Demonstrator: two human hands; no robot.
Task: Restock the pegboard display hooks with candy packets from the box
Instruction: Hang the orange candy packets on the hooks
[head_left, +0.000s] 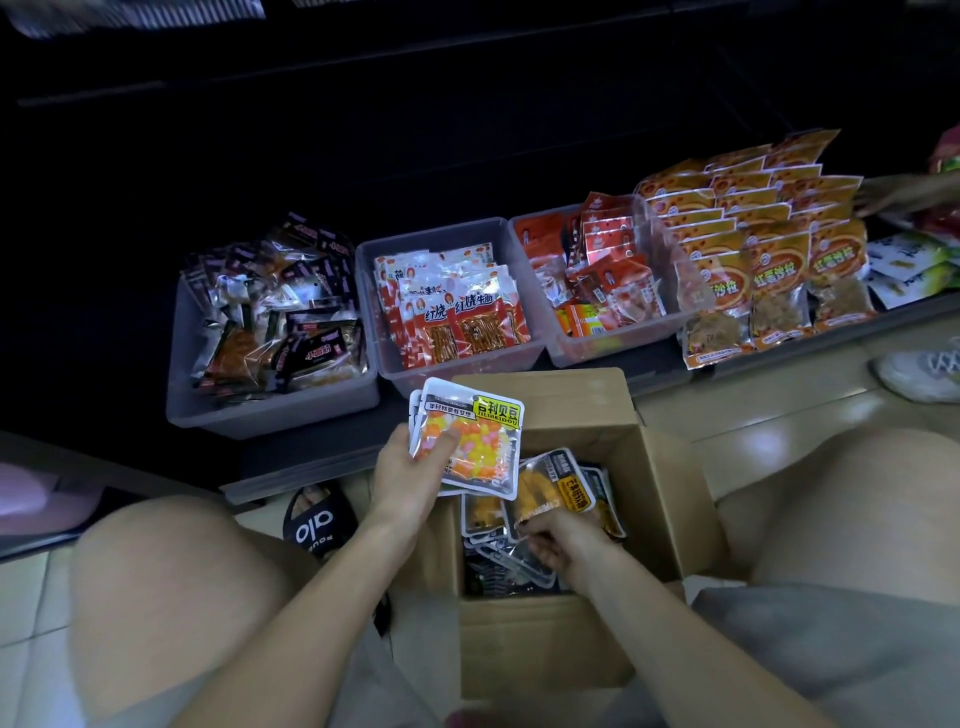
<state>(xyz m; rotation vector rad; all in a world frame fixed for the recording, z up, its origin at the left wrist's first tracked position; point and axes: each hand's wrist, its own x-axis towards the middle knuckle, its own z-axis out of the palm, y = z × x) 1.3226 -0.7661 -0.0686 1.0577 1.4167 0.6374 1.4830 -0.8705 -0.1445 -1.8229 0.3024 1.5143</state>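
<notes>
My left hand (410, 467) holds the candy packets (467, 441) at centre frame; my right hand (561, 540) pinches 1 packet (550, 488) in the box (540, 654); best lifted squarely onto the stack.

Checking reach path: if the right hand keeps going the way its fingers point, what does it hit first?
The right hand points down-left into the cardboard box; it would probably meet the dark packets piled there first, though depth is unclear.
</notes>
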